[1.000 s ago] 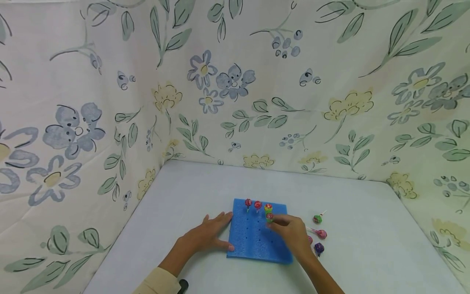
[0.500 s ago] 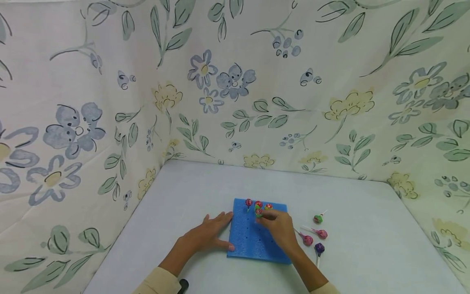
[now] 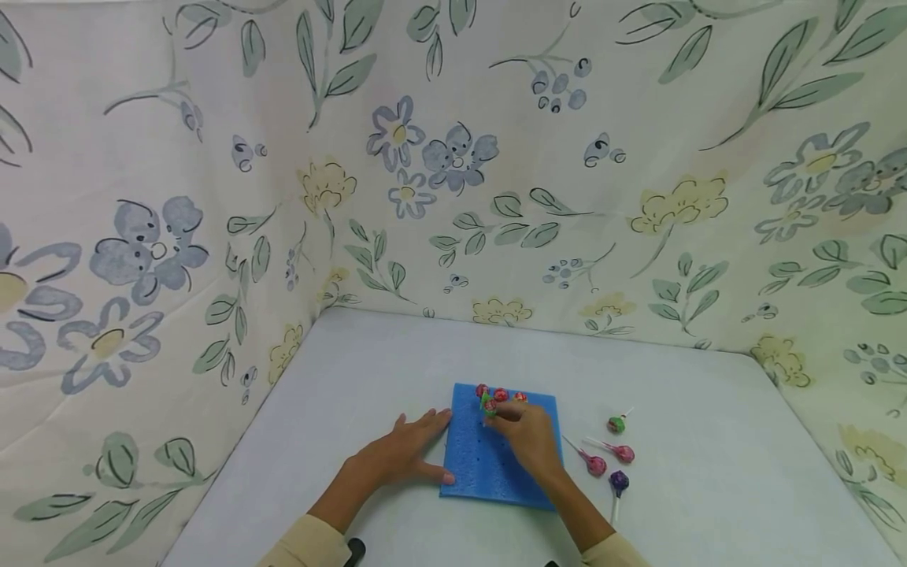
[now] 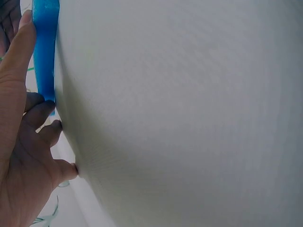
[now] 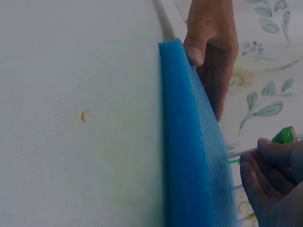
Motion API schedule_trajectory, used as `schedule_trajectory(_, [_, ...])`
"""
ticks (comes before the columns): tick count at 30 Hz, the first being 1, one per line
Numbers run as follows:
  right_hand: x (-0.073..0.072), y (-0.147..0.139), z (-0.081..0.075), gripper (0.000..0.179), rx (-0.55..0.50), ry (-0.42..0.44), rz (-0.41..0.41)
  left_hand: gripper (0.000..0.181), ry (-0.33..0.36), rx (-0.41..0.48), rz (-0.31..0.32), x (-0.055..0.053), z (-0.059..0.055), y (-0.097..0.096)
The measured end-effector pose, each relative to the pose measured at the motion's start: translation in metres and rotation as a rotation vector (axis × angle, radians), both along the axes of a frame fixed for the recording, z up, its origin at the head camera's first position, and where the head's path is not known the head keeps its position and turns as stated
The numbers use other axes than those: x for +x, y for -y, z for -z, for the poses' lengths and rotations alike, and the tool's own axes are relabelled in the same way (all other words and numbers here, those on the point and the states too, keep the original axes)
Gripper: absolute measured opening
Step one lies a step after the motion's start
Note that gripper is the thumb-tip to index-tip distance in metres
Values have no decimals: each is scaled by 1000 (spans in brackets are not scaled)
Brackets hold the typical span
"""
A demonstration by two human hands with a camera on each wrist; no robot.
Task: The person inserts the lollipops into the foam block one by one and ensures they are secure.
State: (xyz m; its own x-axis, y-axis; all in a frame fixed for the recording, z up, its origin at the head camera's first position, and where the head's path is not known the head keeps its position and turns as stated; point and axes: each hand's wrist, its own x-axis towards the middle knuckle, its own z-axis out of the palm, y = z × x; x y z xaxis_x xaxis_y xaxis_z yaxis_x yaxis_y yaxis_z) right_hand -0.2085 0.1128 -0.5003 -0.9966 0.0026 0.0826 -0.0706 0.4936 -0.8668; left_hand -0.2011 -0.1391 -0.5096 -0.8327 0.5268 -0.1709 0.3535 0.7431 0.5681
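A blue foam board [image 3: 471, 476] with small holes lies on the white table. Three lollipops stand in its back row: a red one [image 3: 482, 390], another red one [image 3: 501, 394] and a red-and-yellow one [image 3: 520, 398], partly behind my fingers. My right hand [image 3: 527, 439] pinches a green-and-red wrapped lollipop [image 3: 489, 405] over the board's left part, behind its middle. In the right wrist view its pale stick [image 5: 241, 152] points at the foam; whether the tip is in a hole I cannot tell. My left hand [image 3: 393, 455] rests spread against the board's left edge, thumb at the front corner.
Right of the board lie loose lollipops: a green one [image 3: 616, 425], a pink one [image 3: 623, 453], another pink one [image 3: 596, 466] and a purple one [image 3: 619, 480]. A small yellowish crumb [image 5: 85, 116] shows in the right wrist view. Floral cloth [image 3: 453, 236] walls the table's back.
My right hand has carried the green-and-red lollipop leftward across the board, from near the third standing lollipop to just in front of the first. The left hand has stayed put.
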Motion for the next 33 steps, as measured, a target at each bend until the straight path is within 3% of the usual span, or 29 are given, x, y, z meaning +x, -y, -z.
schedule_trajectory(33, [-10,8,10,11,88,-16,-42,112,14,-21,-11,-1,0,-3])
